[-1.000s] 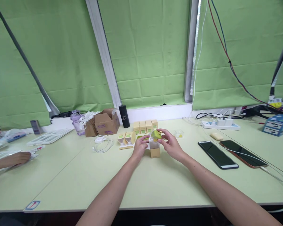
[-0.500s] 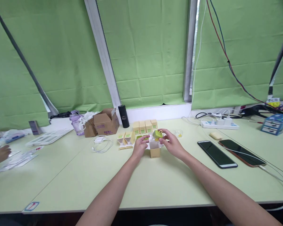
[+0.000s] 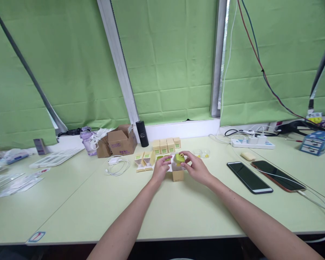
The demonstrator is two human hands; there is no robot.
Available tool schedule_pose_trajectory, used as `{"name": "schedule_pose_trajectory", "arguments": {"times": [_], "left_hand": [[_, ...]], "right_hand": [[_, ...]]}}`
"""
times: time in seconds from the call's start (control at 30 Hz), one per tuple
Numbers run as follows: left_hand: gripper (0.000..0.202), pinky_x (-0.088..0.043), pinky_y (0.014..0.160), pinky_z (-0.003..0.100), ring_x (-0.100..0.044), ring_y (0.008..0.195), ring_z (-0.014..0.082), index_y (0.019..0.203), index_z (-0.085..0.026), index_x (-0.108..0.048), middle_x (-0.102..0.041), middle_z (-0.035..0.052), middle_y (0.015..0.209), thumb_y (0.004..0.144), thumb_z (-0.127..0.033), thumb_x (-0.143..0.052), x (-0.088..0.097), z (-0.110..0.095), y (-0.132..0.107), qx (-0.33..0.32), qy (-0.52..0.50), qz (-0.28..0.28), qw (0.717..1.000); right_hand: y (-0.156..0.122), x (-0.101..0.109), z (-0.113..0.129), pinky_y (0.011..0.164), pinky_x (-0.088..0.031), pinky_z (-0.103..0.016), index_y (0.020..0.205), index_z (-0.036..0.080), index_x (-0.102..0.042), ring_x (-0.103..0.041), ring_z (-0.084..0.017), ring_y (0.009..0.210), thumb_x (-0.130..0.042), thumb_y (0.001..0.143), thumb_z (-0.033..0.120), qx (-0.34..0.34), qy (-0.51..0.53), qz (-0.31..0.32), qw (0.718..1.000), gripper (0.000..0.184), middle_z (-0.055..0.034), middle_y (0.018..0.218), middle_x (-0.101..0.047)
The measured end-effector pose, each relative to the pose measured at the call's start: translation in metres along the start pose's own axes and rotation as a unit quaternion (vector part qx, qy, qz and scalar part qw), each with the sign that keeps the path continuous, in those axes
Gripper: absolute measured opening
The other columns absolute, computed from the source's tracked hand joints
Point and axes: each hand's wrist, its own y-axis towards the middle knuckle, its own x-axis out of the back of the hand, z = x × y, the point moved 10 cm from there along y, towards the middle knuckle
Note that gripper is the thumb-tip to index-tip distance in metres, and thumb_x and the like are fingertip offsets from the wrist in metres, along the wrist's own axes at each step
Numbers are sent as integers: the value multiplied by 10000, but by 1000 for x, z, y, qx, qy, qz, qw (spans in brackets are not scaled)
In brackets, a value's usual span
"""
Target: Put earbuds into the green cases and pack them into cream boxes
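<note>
My right hand [image 3: 196, 168] pinches a small green case with a yellowish loop [image 3: 179, 158] between thumb and fingers. The case is just above the opening of a small tan cardboard box [image 3: 178, 176], which stands upright with its white inner flaps spread. At the box's left side is my left hand [image 3: 160, 169], its fingertips at the flap and seeming to grip it; the exact contact is too small to see. Behind those fingers, other green pieces [image 3: 159, 157] show in part. Two opened tan boxes with green windows [image 3: 144, 159] lie to the left.
Several closed tan boxes [image 3: 166, 145] stand in a row behind. Clear round cups with yellow bits [image 3: 202, 154] sit to the right. Two phones [image 3: 249, 177], [image 3: 277, 176] and a power strip [image 3: 252, 143] lie farther right. A carton [image 3: 121, 141], black cylinder [image 3: 142, 133] and charger cable [image 3: 117, 166] are left.
My right hand has lowered slightly and moved left, bringing the green case over the box opening. My left hand stays in place. Another person's hand at the far left has left the view.
</note>
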Motion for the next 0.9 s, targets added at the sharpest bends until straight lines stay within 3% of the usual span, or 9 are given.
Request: {"name": "schedule_pose_trajectory", "arguments": {"times": [0.5,0.9], "left_hand": [[651,-479,775,298,-707,899,233,1125,-128,-728,-807,112,964,502,-92,-541,-1,-6,-3,-4,3,-13,1000],[660,-459,729,286,-685,837,213,1148,-126,-730,-810,128,1010,515,-88,-545,0,-5,-4,-6,21,-14,1000]], "right_hand": [[-6,-7,7,670,-496,-304,1241,299,-576,-670,-229,912,-609,897,184,22,-37,11,999,364,-35,1087,-729],[-9,-11,14,693,-451,-315,1153,275,-598,-624,-218,837,-627,865,210,22,-73,16,997,296,-22,973,-685]]}}
